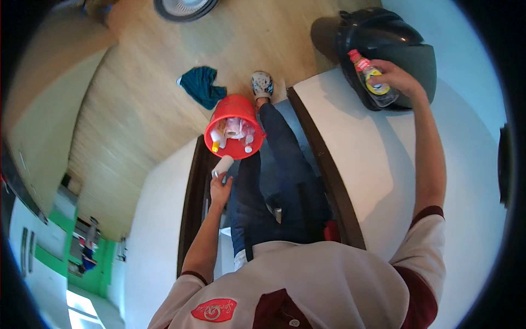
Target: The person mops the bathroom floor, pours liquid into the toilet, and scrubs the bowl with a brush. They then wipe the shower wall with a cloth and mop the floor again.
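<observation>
My right hand is closed round a clear bottle with a red top and a yellow label, held over the dark bin at the upper right. Lower down, my left hand grips a white cylinder-shaped thing between thumb and fingers, right by the near rim of the red bucket. Inside the bucket lie a white bottle with a yellow cap, a clear bottle with a pale cap and a roll-like item.
A dark green cloth lies on the wood floor beyond the bucket. My foot in a patterned clog is beside it. Dark door-frame edges flank my legs. A round black-rimmed object stands at the top edge.
</observation>
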{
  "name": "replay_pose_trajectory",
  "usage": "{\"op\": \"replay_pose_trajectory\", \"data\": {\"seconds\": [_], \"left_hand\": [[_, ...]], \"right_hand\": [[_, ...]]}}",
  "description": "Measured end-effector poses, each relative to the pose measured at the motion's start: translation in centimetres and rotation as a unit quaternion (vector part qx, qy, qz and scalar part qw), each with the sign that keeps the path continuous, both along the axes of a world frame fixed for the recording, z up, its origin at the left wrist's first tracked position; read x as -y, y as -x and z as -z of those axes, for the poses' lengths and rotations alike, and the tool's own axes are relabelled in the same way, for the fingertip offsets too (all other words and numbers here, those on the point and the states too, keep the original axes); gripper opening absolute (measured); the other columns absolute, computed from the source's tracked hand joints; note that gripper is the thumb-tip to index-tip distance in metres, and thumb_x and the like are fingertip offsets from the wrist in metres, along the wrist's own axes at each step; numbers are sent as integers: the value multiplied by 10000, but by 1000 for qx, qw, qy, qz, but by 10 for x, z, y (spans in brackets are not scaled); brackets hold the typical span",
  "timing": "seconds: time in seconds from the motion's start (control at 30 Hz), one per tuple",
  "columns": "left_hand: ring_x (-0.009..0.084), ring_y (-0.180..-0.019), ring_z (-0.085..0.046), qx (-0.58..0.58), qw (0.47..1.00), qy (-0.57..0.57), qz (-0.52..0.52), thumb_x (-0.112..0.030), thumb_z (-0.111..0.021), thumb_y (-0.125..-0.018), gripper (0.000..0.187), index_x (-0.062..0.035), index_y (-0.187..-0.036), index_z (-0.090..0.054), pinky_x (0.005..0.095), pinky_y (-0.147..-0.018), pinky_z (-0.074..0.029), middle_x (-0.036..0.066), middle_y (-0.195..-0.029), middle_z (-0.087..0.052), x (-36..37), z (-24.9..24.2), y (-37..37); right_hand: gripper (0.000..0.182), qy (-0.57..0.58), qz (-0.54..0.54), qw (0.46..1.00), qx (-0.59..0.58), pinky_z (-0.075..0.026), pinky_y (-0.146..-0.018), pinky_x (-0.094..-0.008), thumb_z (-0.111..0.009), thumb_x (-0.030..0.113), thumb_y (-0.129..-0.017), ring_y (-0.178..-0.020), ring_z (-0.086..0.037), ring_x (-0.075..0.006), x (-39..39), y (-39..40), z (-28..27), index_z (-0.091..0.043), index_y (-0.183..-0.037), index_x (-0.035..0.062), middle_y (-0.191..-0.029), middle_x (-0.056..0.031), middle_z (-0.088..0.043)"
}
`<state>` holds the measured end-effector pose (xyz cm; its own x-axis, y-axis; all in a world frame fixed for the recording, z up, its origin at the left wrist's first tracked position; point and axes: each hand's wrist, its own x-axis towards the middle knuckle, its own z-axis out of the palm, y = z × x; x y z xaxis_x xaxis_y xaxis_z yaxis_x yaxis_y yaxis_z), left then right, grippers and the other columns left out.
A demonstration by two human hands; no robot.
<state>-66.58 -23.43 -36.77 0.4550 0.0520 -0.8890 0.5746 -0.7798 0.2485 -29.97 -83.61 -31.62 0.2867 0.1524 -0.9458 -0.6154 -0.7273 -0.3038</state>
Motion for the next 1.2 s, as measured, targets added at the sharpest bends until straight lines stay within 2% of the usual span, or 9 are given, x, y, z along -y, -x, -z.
{"op": "replay_pose_trajectory", "data": {"seconds": [0.13,0.3,0.37,0.4,0.5,0.73,0.93,1.07,1.2], "left_hand": [[435,-1157,-557,76,997,-2,26,-340,-682,-850,496,-14,-1221,-632,493,-1000,-450,265,-1284,-567,7,42,29],[358,-1173,-550,54,996,-21,65,-354,-662,-849,505,-32,-1234,-609,496,-971,-445,183,-1248,-584,15,104,54],[333,-1188,-541,37,992,-39,114,-352,-637,-861,497,-30,-1239,-606,485,-995,-422,164,-1272,-577,17,118,55],[326,-1185,-542,31,990,-37,132,-348,-625,-864,493,-28,-1239,-608,481,-1006,-410,160,-1269,-579,17,127,57],[318,-1236,-523,-1,981,-26,191,-304,-535,-911,449,-28,-1258,-608,466,-1055,-365,147,-1295,-583,12,145,52],[326,-1308,-495,30,963,-12,268,-235,-422,-968,394,-42,-1231,-642,467,-1075,-367,148,-1291,-617,8,196,85],[299,-1098,-631,75,997,23,25,-183,-546,-901,309,-87,-1161,-680,433,-978,-446,144,-1189,-660,-14,142,67],[330,-1074,-628,194,972,-14,-132,-160,-612,-872,286,-81,-1138,-682,456,-948,-455,148,-1168,-659,-10,108,91],[342,-1082,-621,189,959,-6,-213,-189,-625,-886,283,-77,-1141,-676,462,-942,-457,133,-1168,-658,-13,57,135]], "right_hand": [[590,-33,-125,991,-42,-454,-942,-322,-745,212,-719,-1066,-567,-179,-103,-19,-9,-552,-1268,111,-1186,-66,-596],[757,-174,-380,907,-56,-466,-985,-396,-726,272,-787,-1195,-583,-331,-279,76,55,-376,-1433,88,-1289,-201,-579],[734,-142,-422,894,-53,-492,-947,-449,-713,380,-820,-1107,-630,-392,-353,124,71,-380,-1397,70,-1188,-247,-628],[677,-108,-419,900,-52,-502,-894,-474,-637,547,-872,-1075,-643,-392,-383,150,82,-480,-1290,38,-1157,-272,-638],[560,-52,-419,906,32,-516,-828,-530,-541,519,-930,-983,-660,-437,-436,241,143,-532,-1187,21,-1026,-270,-674],[487,4,-295,952,83,-475,-981,-505,-556,353,-916,-1137,-596,-427,-464,368,221,-529,-1277,27,-1200,-305,-599],[346,18,-198,938,284,-505,-883,-557,-529,304,-952,-1065,-598,-447,-480,413,235,-567,-1180,46,-1187,-252,-553],[321,60,-200,948,239,-489,-894,-566,-527,312,-956,-1118,-550,-456,-495,409,247,-571,-1149,60,-1185,-225,-547],[314,13,-326,876,354,-449,-917,-542,-592,330,-909,-1099,-544,-369,-494,383,224,-617,-1092,77,-1126,-167,-560]]}}
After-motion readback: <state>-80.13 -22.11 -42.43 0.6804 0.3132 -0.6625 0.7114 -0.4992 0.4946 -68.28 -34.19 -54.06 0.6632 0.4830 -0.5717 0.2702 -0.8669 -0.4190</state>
